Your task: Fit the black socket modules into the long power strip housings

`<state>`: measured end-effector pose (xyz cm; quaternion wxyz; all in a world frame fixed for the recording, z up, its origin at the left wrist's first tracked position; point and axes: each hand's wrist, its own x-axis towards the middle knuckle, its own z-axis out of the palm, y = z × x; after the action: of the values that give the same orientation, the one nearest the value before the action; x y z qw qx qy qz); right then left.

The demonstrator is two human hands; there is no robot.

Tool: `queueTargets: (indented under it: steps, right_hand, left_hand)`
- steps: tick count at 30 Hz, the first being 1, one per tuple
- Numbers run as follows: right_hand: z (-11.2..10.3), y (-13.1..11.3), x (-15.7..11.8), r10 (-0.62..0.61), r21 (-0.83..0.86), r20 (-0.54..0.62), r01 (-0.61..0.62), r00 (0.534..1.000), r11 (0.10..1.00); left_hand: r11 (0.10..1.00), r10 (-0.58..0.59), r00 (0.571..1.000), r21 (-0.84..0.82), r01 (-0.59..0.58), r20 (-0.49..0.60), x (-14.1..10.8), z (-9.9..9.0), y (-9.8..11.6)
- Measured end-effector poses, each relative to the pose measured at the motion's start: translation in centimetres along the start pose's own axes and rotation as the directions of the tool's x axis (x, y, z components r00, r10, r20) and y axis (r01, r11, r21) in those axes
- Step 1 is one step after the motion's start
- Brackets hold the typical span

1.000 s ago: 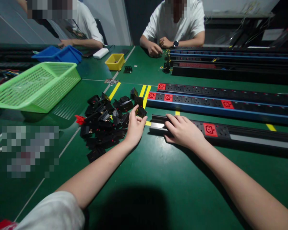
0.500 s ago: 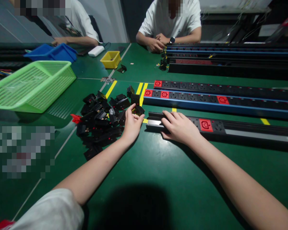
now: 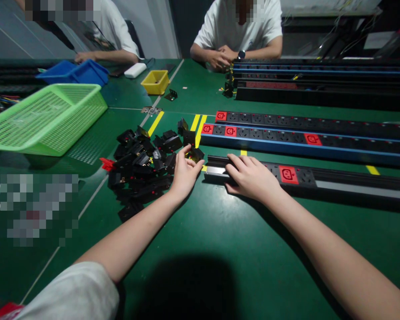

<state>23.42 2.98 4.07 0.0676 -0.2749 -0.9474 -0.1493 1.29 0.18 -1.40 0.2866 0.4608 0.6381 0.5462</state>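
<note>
My left hand (image 3: 186, 171) is at the right edge of a pile of black socket modules (image 3: 143, 155). Its thumb and fingers close around one black socket module (image 3: 196, 154) with yellow on it; the hand hides part of its outline. My right hand (image 3: 251, 178) lies across a black power strip (image 3: 306, 175), fingers over the far side and thumb at the near side. This strip has a bare metal channel at its left end and one red socket (image 3: 288, 174) just right of my hand. What lies under the palm is hidden.
Behind are a blue-edged power strip (image 3: 270, 146) and a black one (image 3: 293, 121). A green basket (image 3: 46, 115), blue bins (image 3: 73, 73) and a yellow bin (image 3: 155, 82) stand at left and back. Two people sit across the green table (image 3: 200, 231); more strips lie at back right.
The whole view has shifted very slightly. Both hands keep nearly the same place and grip, left at the module and right on the power strip.
</note>
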Motion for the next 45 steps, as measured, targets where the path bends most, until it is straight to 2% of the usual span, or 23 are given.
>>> queueTargets:
  steps: [13,20,27,31,35,38,41,45]
  right_hand:
    - [0.0,0.0,-0.1,-0.001,-0.017,0.011,0.001,1.0,1.0]
    - [0.2,-0.1,-0.1,-0.005,-0.028,0.006,0.005,1.0,1.0]
    - [0.1,0.0,0.0,-0.014,-0.029,0.002,0.014,1.0,0.999]
    - [0.1,0.0,0.0,-0.007,-0.027,0.005,0.007,1.0,1.0]
    - [0.1,0.1,0.0,-0.003,-0.018,0.006,0.003,1.0,1.0]
    - [0.1,0.1,0.0,-0.002,-0.007,0.001,0.002,1.0,1.0]
    - [0.2,0.0,-0.1,0.002,-0.012,0.006,-0.002,1.0,1.0]
    - [0.2,0.0,-0.1,0.004,-0.009,0.01,-0.004,1.0,1.0]
  left_hand:
    - [0.998,0.042,0.998,0.047,-0.039,-0.044,-0.2,-0.1,0.2]
    - [0.996,0.016,0.999,0.093,-0.013,-0.028,0.2,0.0,-0.2]
    - [0.998,-0.015,0.998,0.067,0.02,-0.069,0.1,0.0,0.4]
    - [1.0,0.002,0.997,0.006,-0.002,-0.071,-0.1,0.0,0.7]
    - [0.988,0.035,0.996,-0.146,-0.047,-0.08,0.0,0.0,1.0]
    - [0.967,0.049,0.998,-0.246,-0.06,-0.049,0.0,-0.1,1.2]
    - [0.959,0.061,0.998,-0.276,-0.064,-0.016,-0.1,-0.2,1.2]
    - [0.949,0.039,0.997,-0.311,-0.056,-0.061,0.0,-0.2,0.8]
